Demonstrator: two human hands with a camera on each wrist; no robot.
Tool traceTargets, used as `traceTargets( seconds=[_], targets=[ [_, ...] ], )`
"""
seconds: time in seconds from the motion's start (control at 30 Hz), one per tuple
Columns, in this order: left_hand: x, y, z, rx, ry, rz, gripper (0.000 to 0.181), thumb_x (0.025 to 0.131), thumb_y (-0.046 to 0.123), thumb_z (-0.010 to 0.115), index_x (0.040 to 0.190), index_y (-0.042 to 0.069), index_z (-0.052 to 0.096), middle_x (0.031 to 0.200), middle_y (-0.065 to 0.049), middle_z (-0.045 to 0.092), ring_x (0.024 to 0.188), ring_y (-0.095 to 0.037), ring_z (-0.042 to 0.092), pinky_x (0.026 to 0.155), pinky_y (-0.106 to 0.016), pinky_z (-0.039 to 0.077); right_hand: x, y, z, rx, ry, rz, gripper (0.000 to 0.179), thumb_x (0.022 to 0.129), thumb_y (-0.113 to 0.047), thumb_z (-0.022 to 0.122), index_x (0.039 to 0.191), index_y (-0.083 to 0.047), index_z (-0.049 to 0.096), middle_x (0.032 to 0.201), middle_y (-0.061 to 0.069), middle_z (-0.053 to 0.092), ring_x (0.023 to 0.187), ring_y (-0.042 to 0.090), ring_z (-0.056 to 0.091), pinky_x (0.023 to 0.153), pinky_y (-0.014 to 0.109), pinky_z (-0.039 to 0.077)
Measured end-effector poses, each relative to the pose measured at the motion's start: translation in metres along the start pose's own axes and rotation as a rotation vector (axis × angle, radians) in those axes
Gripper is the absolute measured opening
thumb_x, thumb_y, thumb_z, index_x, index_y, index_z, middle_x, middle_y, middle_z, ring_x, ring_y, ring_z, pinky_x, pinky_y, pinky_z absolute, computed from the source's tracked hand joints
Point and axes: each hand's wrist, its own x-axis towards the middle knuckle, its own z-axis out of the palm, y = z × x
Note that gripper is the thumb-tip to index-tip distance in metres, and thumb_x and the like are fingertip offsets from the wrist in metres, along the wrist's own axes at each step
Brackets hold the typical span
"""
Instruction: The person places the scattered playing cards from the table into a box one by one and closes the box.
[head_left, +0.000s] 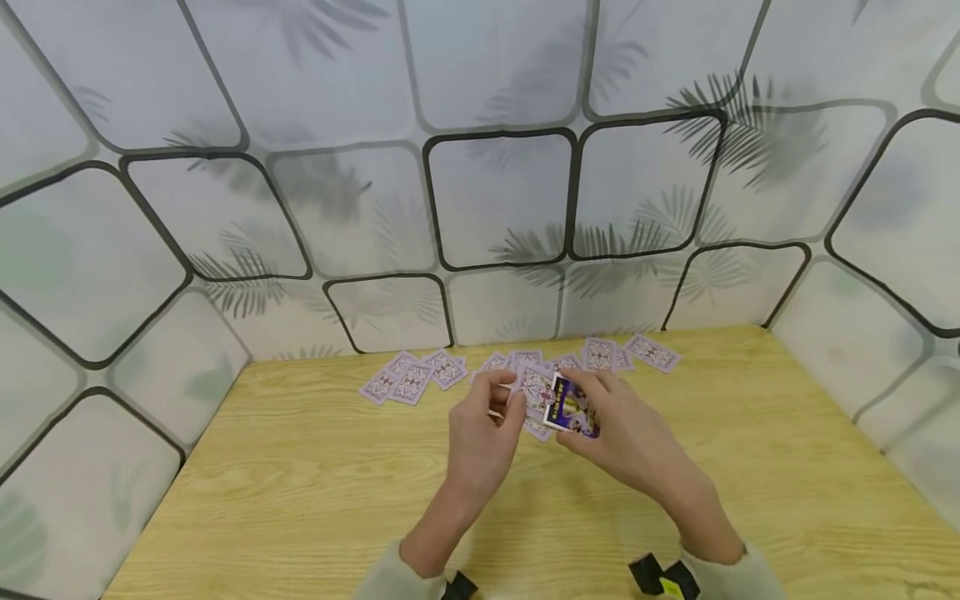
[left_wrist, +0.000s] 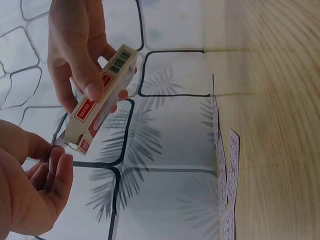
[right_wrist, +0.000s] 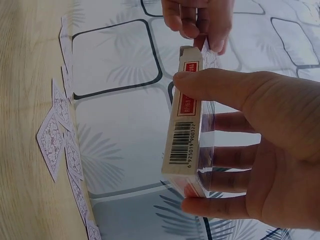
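My right hand [head_left: 637, 429] holds a small playing-card box [head_left: 573, 408] above the table, its purple and yellow face towards the head camera. A barcode and red label show on the box's narrow side in the right wrist view, where the thumb presses that side. With thumb and fingers, my left hand [head_left: 480, 429] pinches a playing card [head_left: 536, 385] with a patterned lilac back. That card sits at the box's left end, where a flap [right_wrist: 190, 51] shows. Whether part of the card is inside the box I cannot tell.
Several lilac-backed cards [head_left: 411, 382] lie face down in a loose row along the back of the wooden table [head_left: 300, 475], some overlapping. One card [head_left: 652, 353] is at the row's right end. A patterned fabric wall [head_left: 502, 200] rises behind and at both sides.
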Motion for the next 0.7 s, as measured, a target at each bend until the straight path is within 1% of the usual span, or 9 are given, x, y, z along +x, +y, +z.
traceTargets(
  seconds=[0.1, 0.17, 0.3, 0.47, 0.57, 0.7],
  targets=[
    [-0.003, 0.001, 0.003, 0.083, -0.032, 0.074, 0.019, 0.088, 0.005, 0.064, 0.106, 0.005, 0.061, 0.074, 0.0, 0.063, 0.064, -0.008, 0.057, 0.055, -0.017, 0.048, 0.0, 0.0, 0.001, 0.008, 0.002, -0.013, 0.072, 0.075, -0.035, 0.079, 0.136, -0.013, 0.048, 0.114, 0.008, 0.056, 0.088, 0.017, 0.052, 0.067, 0.031, 0.045],
    [-0.004, 0.003, 0.005, 0.147, -0.037, 0.121, 0.021, 0.087, 0.006, 0.064, 0.108, 0.004, 0.061, 0.076, 0.001, 0.062, 0.065, -0.009, 0.055, 0.056, -0.016, 0.046, 0.0, 0.0, 0.001, 0.016, 0.011, -0.021, 0.072, 0.075, -0.033, 0.079, 0.135, -0.012, 0.048, 0.114, 0.009, 0.056, 0.088, 0.018, 0.052, 0.068, 0.032, 0.046],
    [-0.006, 0.005, 0.008, 0.252, -0.044, 0.181, 0.023, 0.087, 0.008, 0.065, 0.109, 0.004, 0.062, 0.08, 0.001, 0.06, 0.07, -0.012, 0.053, 0.06, -0.017, 0.045, 0.0, 0.001, -0.001, 0.016, 0.018, -0.023, 0.072, 0.074, -0.033, 0.08, 0.135, -0.011, 0.048, 0.115, 0.01, 0.056, 0.089, 0.018, 0.053, 0.069, 0.033, 0.046],
    [-0.009, 0.005, 0.011, 0.309, -0.08, 0.208, 0.025, 0.086, 0.007, 0.066, 0.11, 0.004, 0.062, 0.084, 0.0, 0.057, 0.078, -0.013, 0.053, 0.063, -0.017, 0.046, 0.001, 0.001, -0.002, 0.01, 0.012, -0.017, 0.072, 0.075, -0.034, 0.079, 0.136, -0.012, 0.047, 0.114, 0.009, 0.056, 0.09, 0.019, 0.053, 0.068, 0.033, 0.046],
    [-0.01, 0.006, 0.011, 0.332, -0.097, 0.203, 0.025, 0.086, 0.007, 0.066, 0.111, 0.005, 0.063, 0.085, 0.0, 0.057, 0.08, -0.012, 0.054, 0.062, -0.017, 0.046, 0.001, 0.002, -0.002, 0.004, 0.014, -0.018, 0.072, 0.074, -0.034, 0.079, 0.135, -0.012, 0.048, 0.112, 0.009, 0.056, 0.087, 0.018, 0.052, 0.067, 0.032, 0.045],
    [-0.011, 0.006, 0.011, 0.361, -0.109, 0.196, 0.027, 0.085, 0.008, 0.067, 0.112, 0.006, 0.063, 0.086, 0.0, 0.059, 0.082, -0.012, 0.055, 0.064, -0.017, 0.047, 0.001, 0.004, -0.001, 0.001, 0.017, -0.029, 0.072, 0.074, -0.034, 0.079, 0.135, -0.011, 0.048, 0.113, 0.01, 0.057, 0.089, 0.019, 0.053, 0.068, 0.034, 0.046]
  ],
)
